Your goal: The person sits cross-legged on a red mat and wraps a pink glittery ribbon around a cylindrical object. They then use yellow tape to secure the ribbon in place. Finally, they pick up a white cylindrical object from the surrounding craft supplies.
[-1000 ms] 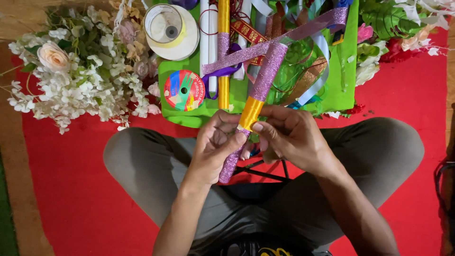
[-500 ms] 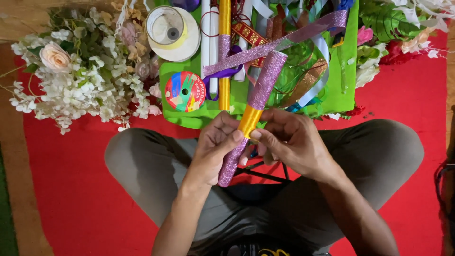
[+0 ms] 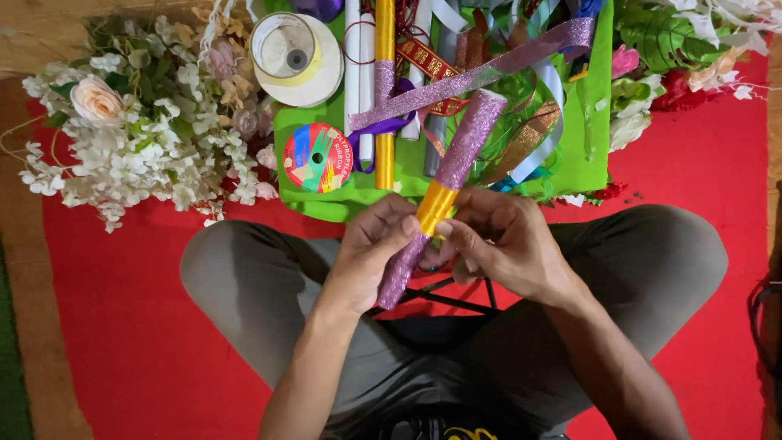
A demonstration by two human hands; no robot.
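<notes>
Glitter-wrapped stick (image 3: 446, 192) gripped between left hand (image 3: 371, 253), right hand (image 3: 505, 244).

Looks like a home craft/decor setup on the floor: person sits cross-legged on a red cloth (image 3: 122, 326). On the green mat (image 3: 326, 204) lie ribbon rolls, left of it artificial flowers (image 3: 138, 138), wood flooring beyond.

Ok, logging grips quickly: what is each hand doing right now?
Left hand: closed on the glitter-wrapped stick.
Right hand: fingers pinching the same stick at its yellow band.
</notes>
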